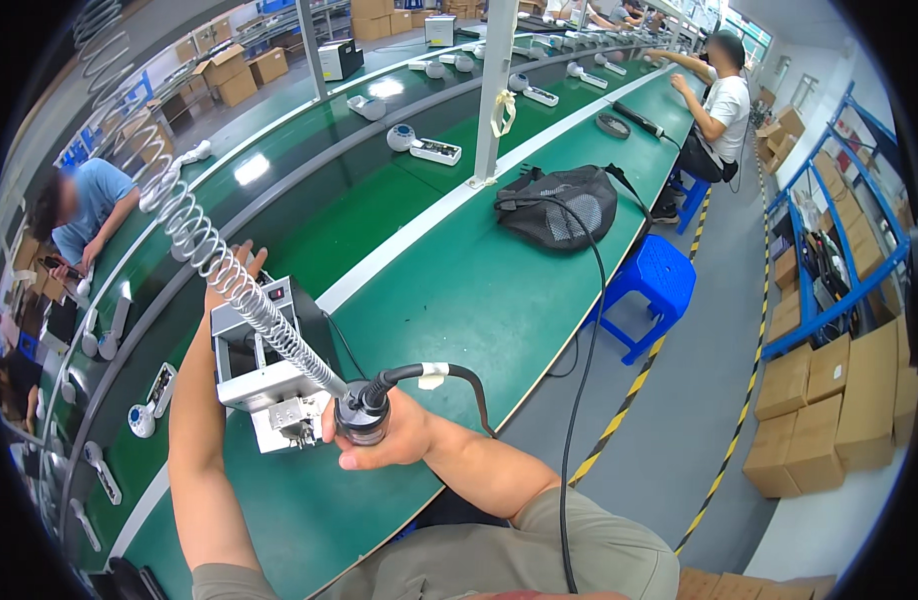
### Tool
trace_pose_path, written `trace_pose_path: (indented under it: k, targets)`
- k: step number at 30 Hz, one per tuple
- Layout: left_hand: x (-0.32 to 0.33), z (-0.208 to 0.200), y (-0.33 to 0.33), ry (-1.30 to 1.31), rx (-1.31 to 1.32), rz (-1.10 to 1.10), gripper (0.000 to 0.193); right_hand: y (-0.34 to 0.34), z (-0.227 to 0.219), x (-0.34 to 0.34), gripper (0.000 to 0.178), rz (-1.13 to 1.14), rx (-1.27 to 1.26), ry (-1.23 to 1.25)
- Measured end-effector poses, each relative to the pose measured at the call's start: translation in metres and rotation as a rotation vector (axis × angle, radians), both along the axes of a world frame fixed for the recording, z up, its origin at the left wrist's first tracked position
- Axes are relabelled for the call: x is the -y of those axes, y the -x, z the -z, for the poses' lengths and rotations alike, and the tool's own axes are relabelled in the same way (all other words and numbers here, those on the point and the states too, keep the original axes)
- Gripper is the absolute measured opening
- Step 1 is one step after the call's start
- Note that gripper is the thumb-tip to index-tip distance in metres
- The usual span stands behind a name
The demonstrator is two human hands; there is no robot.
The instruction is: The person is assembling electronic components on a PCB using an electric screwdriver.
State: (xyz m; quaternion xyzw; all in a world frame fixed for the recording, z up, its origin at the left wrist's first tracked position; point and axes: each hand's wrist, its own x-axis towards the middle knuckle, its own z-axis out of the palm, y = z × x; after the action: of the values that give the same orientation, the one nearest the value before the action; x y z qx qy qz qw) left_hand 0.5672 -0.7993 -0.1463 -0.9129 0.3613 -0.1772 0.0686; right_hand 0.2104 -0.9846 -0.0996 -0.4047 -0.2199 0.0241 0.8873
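Black tool (364, 418) in right hand (399, 432), tip hidden; spring (199, 228) crosses left hand (221, 288).

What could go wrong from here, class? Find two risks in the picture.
In this view, the coil spring crosses the boxy machine; it might snag there if the right hand shifts the black tool it grips. A black cable stretches from the black bag to the wearer's body, so leaning away could tug the bag.
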Motion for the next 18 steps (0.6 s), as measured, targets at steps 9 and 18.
trace_pose_path:
  k: [9, 18]
  targets:
    - [-0.008, -0.001, 0.010, -0.078, 0.114, 0.110, 0.032, -0.005, 0.009, 0.007, 0.033, -0.001, 0.037, 0.021]
    - [-0.080, 0.006, 0.046, 0.421, 0.125, -0.144, 0.048, -0.010, 0.015, 0.007, 0.034, 0.045, 0.055, 0.020]
